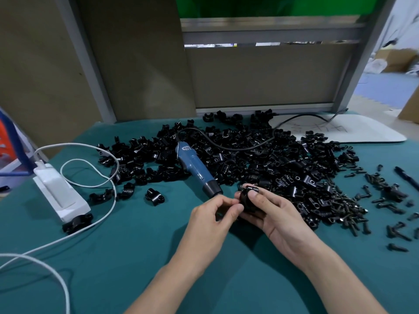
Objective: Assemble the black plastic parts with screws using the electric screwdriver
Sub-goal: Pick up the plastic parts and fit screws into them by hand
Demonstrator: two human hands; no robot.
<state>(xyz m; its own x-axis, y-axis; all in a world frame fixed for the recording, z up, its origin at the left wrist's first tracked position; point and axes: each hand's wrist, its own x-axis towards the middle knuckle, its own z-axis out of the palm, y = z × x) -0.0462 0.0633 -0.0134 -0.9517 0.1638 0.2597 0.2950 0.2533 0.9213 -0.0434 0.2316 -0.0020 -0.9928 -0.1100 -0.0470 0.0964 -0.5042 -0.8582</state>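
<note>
black plastic, shiny and rounded like a small collar: the black part (249, 198) sits between the two hands just above the green cloth (136, 257), a little right of the middle of the view. the right hand (275, 215) comes in from five o'clock and grasps it, thumb laid across its top and fingers curled beneath. the left hand (212, 219) comes in from seven o'clock with its fingers curled in, thumb and forefinger pinching at the part's nine o'clock side. whether something small sits between those fingertips cannot be told. the part's top edge catches a pale glint.

the screwdriver (196, 169), blue with a black nose, lies on the cloth at ten o'clock from the hands, with its nose pointing toward them. its black cord (238, 148) loops back over the pile of black parts (260, 159), which spreads from eleven to two o'clock. screws (340, 210) lie heaped at three o'clock against the pile's near edge, with more scattered farther right. one loose piece (155, 196) lies alone at nine o'clock. beyond it sits a white power block (59, 193) with a white cord (90, 184).
</note>
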